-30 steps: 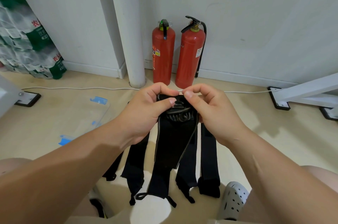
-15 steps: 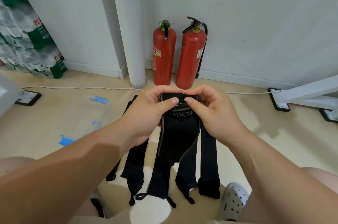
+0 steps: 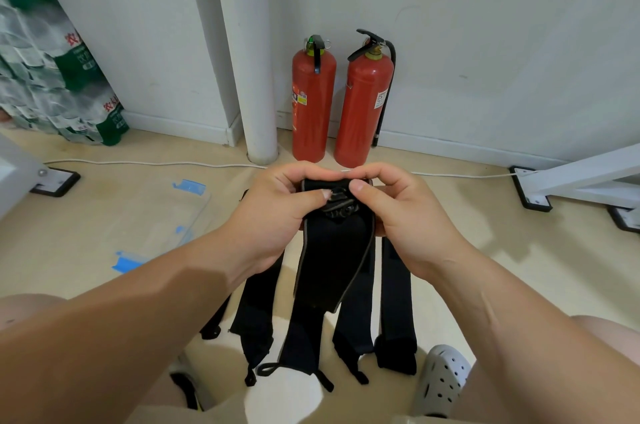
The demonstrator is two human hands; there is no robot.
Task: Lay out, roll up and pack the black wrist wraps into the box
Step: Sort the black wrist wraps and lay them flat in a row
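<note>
I see both hands raised in front of me over the beige floor (image 3: 526,271), working on one black wrist wrap (image 3: 332,261). My left hand (image 3: 277,215) and right hand (image 3: 412,219) grip its top end together: fingers curled over the back of the fabric, both thumbs pressed on the front, their tips nearly meeting at the middle. That top end is bunched into a small fold or roll under the thumbs; I cannot tell how tightly it is wound. The rest of the wrap hangs straight down from the hands, its thumb loop (image 3: 268,369) lying on the floor.

The other wraps (image 3: 394,306) lie flat on the floor below, side by side as parallel strips, partly covered by the hanging one and by my left forearm.

The box (image 3: 202,202) sits on the floor to my left, well apart from the wraps. It is clear plastic with blue clips (image 3: 188,185). None of the wraps is in it; through its walls I make out only the floor colour.

Against the wall stand two red fire extinguishers (image 3: 313,105), beside a white pipe (image 3: 258,84). Shrink-wrapped bottle packs (image 3: 52,63) are stacked at far left. A grey clog (image 3: 443,380) shows at lower right.
</note>
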